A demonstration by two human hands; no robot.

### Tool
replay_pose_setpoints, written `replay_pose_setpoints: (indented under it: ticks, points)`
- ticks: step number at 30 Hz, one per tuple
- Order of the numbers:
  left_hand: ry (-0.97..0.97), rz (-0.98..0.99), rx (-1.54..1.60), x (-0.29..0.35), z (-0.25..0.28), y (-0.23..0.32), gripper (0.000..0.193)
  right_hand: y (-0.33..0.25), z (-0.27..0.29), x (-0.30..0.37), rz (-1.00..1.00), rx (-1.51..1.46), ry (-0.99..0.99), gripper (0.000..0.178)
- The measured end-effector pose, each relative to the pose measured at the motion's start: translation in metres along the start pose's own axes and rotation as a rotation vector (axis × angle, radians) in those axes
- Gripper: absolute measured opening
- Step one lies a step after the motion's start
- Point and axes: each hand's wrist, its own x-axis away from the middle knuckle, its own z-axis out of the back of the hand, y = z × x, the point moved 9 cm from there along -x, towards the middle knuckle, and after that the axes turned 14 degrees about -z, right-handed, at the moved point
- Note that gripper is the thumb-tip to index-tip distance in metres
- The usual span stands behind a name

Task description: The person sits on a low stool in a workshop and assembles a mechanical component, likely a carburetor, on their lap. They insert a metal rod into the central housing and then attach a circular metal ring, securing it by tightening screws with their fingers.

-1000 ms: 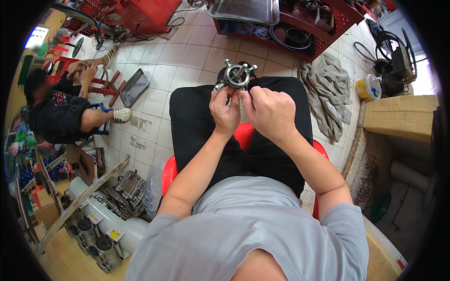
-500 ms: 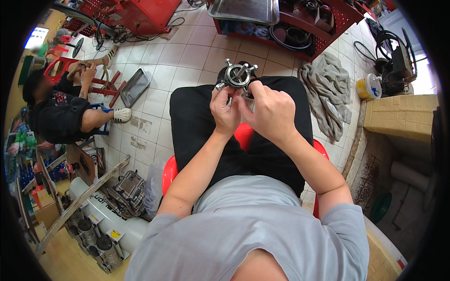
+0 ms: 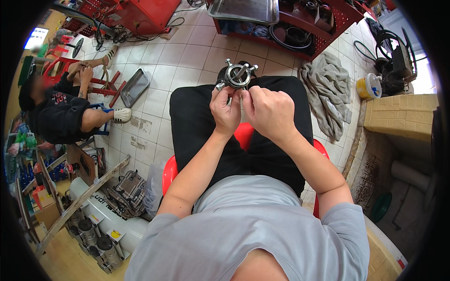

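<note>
A ring-shaped metal part [image 3: 236,76] with bolts sticking out around its rim is held up over my knees. My left hand [image 3: 226,112] is closed on its lower left side, fingers underneath and thumb at the near edge. Close beside it, my right hand [image 3: 272,114] is pinched at the near right edge of the ring, thumb against curled fingers. Whatever sits in that pinch is hidden by the fingers. Through the ring's middle a shiny rod or lever shows.
A red tool cart [image 3: 300,28] with a metal tray [image 3: 243,10] stands ahead. A grey cloth [image 3: 326,89] and a yellow-white bucket [image 3: 369,87] lie to the right. On the left, another person [image 3: 61,112] sits near a grey tray [image 3: 135,88]; a white tank [image 3: 105,206] is behind.
My right hand has turned and its fingers have drawn together at the ring's near edge, covering a bolt seen there before. The left hand and ring stay almost in place.
</note>
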Motion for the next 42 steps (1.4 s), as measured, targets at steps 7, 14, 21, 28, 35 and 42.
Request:
replay_pose_setpoints:
  ticks: [7,14,21,28,35,42]
  points:
    - [0.042,-0.025,0.020,-0.002,0.002,0.003,0.007,0.000,0.004,-0.002,-0.051,-0.081,0.015,0.024]
    - [0.012,0.031,0.021,0.000,0.002,0.000,0.011,-0.002,0.012,-0.003,-0.057,-0.056,0.025,0.023]
    - [0.002,-0.028,-0.016,0.000,0.001,0.003,0.010,-0.001,-0.002,0.002,-0.018,-0.012,0.000,0.023]
    - [0.025,-0.024,0.029,0.000,0.003,0.002,0.011,-0.003,0.014,-0.004,-0.055,-0.093,0.051,0.023]
    - [0.008,-0.009,-0.006,0.001,0.002,0.001,0.010,-0.004,0.005,0.000,-0.036,-0.048,0.043,0.028]
    - [0.019,-0.003,0.014,0.000,0.002,0.005,0.011,-0.007,0.008,0.000,-0.016,-0.073,0.040,0.031]
